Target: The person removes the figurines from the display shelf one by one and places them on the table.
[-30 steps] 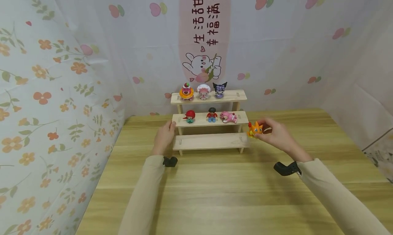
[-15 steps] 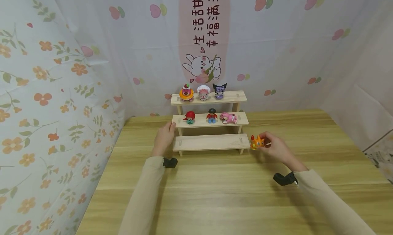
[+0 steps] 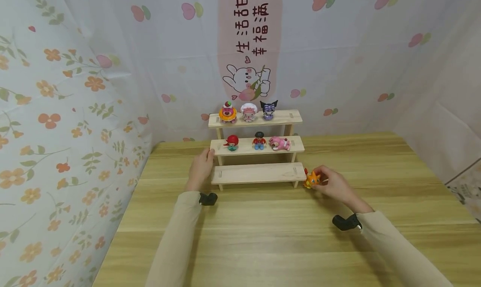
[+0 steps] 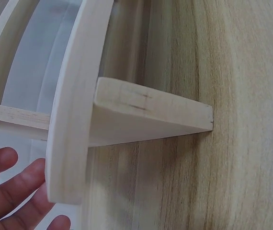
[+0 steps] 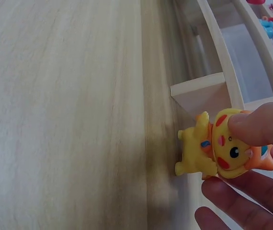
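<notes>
My right hand [image 3: 336, 187] pinches a small yellow toy figurine [image 5: 191, 149] with an orange eared hood, thumb across its face. It is upright, its feet close over the table, beside the right end of a three-tier wooden display stand [image 3: 259, 173]. My left hand [image 3: 200, 169] is at the stand's left end, by the middle tier. In the left wrist view its loosely extended fingers [image 4: 14, 191] reach the end of a board. The lowest tier shows bare wood between its slots.
On the top tier stand a bear figurine in an orange ring [image 3: 227, 114], a chef-hatted one [image 3: 248, 113] and a purple one [image 3: 268, 110]. The middle tier bears a red-haired figurine [image 3: 232, 142], a red-jacketed one [image 3: 259, 141] and a pink lying bear [image 3: 279, 143]. Patterned cloth hangs behind.
My right hand has brought the yellow figurine down from beside the middle tier to the lowest tier's right end, near the table. My left hand has stayed at the stand's left end.
</notes>
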Action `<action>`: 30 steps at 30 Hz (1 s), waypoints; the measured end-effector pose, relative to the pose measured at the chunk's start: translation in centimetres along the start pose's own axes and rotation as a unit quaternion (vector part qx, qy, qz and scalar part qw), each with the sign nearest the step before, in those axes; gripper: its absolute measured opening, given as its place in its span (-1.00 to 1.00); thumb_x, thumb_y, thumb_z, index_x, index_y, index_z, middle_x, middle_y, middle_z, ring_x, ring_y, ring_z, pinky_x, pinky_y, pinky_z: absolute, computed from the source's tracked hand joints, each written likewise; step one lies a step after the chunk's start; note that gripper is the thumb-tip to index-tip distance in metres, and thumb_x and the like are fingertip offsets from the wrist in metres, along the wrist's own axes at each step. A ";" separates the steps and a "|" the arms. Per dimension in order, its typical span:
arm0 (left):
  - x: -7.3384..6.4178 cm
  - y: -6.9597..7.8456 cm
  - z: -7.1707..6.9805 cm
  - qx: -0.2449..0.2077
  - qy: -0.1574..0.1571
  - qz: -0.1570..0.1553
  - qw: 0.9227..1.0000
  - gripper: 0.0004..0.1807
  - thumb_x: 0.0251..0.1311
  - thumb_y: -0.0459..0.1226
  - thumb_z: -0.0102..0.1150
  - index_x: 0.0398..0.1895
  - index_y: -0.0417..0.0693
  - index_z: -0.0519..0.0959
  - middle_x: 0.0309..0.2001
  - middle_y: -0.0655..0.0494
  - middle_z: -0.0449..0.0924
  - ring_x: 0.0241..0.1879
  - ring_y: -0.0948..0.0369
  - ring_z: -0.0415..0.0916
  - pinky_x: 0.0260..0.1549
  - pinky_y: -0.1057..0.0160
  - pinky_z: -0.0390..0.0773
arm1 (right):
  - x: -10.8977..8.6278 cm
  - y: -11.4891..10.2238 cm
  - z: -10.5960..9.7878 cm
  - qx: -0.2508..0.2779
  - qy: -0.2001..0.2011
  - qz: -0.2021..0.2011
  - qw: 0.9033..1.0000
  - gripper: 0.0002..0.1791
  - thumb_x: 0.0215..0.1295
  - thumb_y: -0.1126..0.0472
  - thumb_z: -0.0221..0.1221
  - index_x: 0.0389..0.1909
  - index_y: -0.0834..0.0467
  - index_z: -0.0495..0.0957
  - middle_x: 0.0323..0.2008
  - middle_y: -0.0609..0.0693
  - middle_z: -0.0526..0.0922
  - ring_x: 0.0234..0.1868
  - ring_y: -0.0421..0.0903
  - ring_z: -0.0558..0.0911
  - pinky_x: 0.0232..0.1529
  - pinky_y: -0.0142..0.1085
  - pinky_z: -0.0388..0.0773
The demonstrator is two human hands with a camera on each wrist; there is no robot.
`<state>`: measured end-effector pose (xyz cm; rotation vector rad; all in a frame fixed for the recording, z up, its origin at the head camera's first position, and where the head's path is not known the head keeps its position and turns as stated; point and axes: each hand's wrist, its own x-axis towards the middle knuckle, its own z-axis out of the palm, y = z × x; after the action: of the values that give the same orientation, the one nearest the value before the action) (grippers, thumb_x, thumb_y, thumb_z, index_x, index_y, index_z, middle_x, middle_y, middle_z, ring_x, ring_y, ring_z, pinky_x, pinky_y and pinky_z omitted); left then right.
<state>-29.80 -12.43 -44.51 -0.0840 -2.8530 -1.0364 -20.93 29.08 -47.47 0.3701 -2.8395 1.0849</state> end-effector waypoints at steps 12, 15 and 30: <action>0.1 -0.3 0.0 -0.006 0.002 0.001 1.000 -0.56 0.48 0.03 -0.35 -0.24 -0.07 0.46 -0.26 -0.09 0.60 -0.19 -0.09 0.51 -0.20 -0.05 0.45 | 0.1 -0.8 -0.3 -0.005 -0.030 0.004 1.000 -0.47 0.09 0.32 0.34 0.09 0.33 0.41 -0.09 0.28 0.57 -0.19 0.10 0.60 -0.19 -0.06 0.57; 0.1 -0.3 0.1 -0.008 0.000 0.001 1.000 -0.55 0.49 0.02 -0.35 -0.24 -0.08 0.47 -0.26 -0.10 0.61 -0.18 -0.09 0.51 -0.18 -0.05 0.45 | 0.1 -0.9 -0.7 0.000 -0.037 0.002 0.999 -0.43 0.10 0.31 0.33 0.14 0.35 0.39 -0.08 0.29 0.55 -0.18 0.10 0.59 -0.20 -0.11 0.59; 0.1 -0.3 0.0 0.004 -0.002 0.003 1.000 -0.57 0.48 0.04 -0.35 -0.27 -0.06 0.43 -0.34 -0.10 0.55 -0.26 -0.08 0.48 -0.27 -0.02 0.44 | 3.8 -4.5 -4.8 -0.029 -0.022 -0.017 0.999 -0.55 0.27 0.20 0.24 0.11 0.31 0.45 -0.14 0.19 0.61 -0.16 0.05 0.58 -0.14 -0.22 0.53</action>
<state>-29.95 -12.68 -44.70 -0.0930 -2.8586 -1.0254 -23.53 28.29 -40.42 0.4417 -2.8835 0.9970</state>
